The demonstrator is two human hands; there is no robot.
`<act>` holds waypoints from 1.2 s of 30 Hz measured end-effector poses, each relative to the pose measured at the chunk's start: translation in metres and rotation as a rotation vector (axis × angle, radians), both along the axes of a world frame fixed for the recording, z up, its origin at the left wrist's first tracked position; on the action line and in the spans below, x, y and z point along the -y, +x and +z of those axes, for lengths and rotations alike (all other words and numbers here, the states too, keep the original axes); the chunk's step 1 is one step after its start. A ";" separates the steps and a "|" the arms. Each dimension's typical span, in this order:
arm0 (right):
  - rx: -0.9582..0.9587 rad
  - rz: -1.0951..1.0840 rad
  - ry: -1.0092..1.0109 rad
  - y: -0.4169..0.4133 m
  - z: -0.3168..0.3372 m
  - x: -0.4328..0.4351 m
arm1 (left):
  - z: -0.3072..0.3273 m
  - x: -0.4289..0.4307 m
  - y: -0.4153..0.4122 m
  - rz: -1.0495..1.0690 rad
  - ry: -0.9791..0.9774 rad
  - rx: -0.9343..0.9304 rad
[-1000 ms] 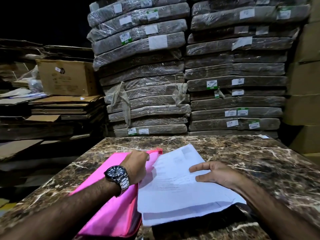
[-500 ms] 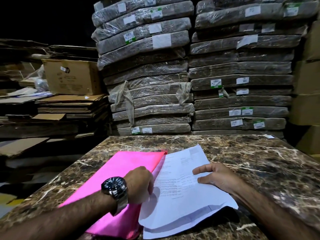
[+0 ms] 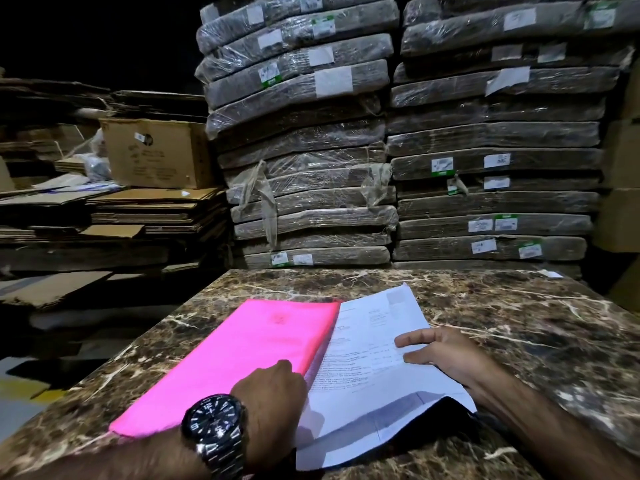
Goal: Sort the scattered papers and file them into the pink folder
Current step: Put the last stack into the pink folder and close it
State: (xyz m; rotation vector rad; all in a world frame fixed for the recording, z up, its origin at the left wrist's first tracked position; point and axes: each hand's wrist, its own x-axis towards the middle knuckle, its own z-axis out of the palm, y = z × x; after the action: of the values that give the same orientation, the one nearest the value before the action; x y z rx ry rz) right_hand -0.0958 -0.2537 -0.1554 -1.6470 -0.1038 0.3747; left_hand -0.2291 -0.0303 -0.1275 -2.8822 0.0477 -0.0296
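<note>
The pink folder (image 3: 242, 358) lies flat on the marble table (image 3: 502, 306), left of centre. A stack of white printed papers (image 3: 367, 372) lies to its right, with the left edge tucked under the folder's cover. My left hand (image 3: 273, 393), with a dark wristwatch (image 3: 214, 427) on the wrist, is at the folder's near right edge; its fingers curl on the cover there, with the tips hidden. My right hand (image 3: 446, 355) rests on the papers' right side with straight fingers, pressing them down.
Tall stacks of plastic-wrapped bundles (image 3: 311, 168) rise just behind the table's far edge. A cardboard box (image 3: 156, 154) and piles of flattened cardboard (image 3: 138, 209) stand to the left. The near right corner of the papers hangs over the table's front edge.
My left hand has lowered the folder's raised cover down flat over the papers' left edge and drawn back toward me. My right hand stays on the papers.
</note>
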 end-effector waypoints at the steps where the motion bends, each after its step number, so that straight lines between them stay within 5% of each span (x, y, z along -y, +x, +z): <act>1: -0.001 0.000 0.006 -0.001 0.001 -0.001 | 0.003 -0.002 0.000 -0.007 -0.029 0.005; 12: -0.011 -0.072 0.041 -0.006 0.005 -0.006 | 0.014 -0.024 -0.003 -0.009 -0.316 0.079; 23: -0.015 -0.220 0.121 -0.013 -0.007 -0.022 | 0.009 -0.022 -0.002 0.053 -0.382 0.152; 36: -0.069 -0.135 0.225 -0.034 -0.012 -0.042 | 0.014 -0.026 -0.005 -0.024 -0.371 0.088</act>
State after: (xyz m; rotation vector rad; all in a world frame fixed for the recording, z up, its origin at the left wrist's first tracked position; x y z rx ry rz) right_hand -0.1294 -0.2118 -0.1670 -1.4093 0.0171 0.3053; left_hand -0.2340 -0.0046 -0.1134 -3.2464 0.0664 -0.1882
